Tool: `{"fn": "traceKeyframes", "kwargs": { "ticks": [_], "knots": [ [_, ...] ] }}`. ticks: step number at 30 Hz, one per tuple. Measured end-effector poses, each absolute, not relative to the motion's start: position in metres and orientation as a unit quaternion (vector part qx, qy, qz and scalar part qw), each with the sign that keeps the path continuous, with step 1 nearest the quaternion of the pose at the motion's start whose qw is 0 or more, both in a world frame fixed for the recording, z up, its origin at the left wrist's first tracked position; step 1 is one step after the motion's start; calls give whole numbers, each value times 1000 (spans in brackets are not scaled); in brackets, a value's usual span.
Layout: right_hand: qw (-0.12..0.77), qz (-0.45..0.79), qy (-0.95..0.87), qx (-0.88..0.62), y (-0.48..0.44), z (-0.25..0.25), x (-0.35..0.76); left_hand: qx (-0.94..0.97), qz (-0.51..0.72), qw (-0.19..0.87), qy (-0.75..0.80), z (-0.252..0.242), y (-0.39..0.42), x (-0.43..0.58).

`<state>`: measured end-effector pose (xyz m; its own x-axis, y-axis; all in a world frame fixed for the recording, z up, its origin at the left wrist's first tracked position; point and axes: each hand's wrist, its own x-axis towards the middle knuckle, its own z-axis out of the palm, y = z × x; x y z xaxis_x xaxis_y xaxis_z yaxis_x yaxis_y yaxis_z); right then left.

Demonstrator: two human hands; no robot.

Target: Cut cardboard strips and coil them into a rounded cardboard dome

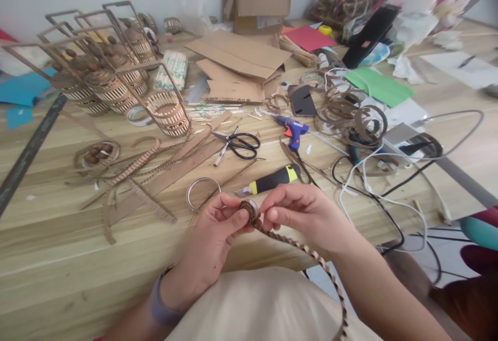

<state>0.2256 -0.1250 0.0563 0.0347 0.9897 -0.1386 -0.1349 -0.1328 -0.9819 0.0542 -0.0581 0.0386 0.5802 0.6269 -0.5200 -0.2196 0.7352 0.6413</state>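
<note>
My left hand pinches a small rolled coil of brown corrugated cardboard between thumb and fingers. From the coil a long wavy cardboard strip runs under my right hand and hangs down over my lap. The fingers of my right hand are closed on the strip close to the coil; their tips partly hide it. Just beyond my hands lies a black and yellow utility knife, its tip pointing left. A ring of tape rests to the left of the knife.
Black-handled scissors and a blue glue gun lie mid-table. Several cardboard lanterns with handles stand back left. A bowl of brown beads sits left. Cables and coiled strips tangle at right. Flat cardboard lies behind.
</note>
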Motion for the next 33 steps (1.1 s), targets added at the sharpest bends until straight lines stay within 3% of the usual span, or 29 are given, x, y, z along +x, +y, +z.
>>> {"fn": "traceKeyframes", "kwargs": {
  "ticks": [4,10,13,19,33],
  "knots": [
    [474,552,-407,-553,-126,51,213,250,281,844,383,40,-58,54],
    [444,222,-579,-646,-128,52,210,259,277,844,379,41,-59,55],
    [430,147,-636,-624,-129,52,210,257,279,845,376,41,-60,54],
    [410,71,-671,-614,-130,49,207,255,289,840,382,41,-61,54],
    [393,29,-701,-595,-128,45,207,246,301,842,373,39,-61,55]
  ]
}}
